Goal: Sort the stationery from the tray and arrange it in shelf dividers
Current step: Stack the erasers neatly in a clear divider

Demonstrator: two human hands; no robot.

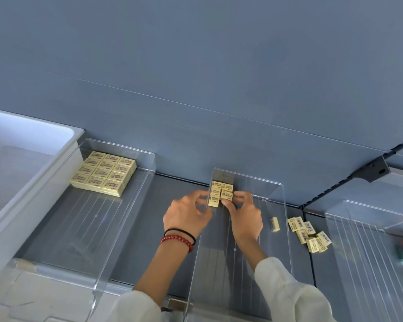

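- The left hand and right hand are pinching a small block of yellow erasers from either side, at the far left corner of the middle clear divider.
- A neat eraser stack is sitting at the far end of the left divider.
- Loose erasers are lying on the shelf just right of the middle divider.

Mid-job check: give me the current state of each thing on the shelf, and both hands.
Left clear acrylic divider: holds a neat block of yellow erasers at the back.
Middle clear acrylic divider: small eraser stack being aligned.
Single yellow eraser: on edge, apart.
Loose eraser pile: unsorted, on the shelf.
Left hand: fingertips on stack.
Right hand: pinching stack.
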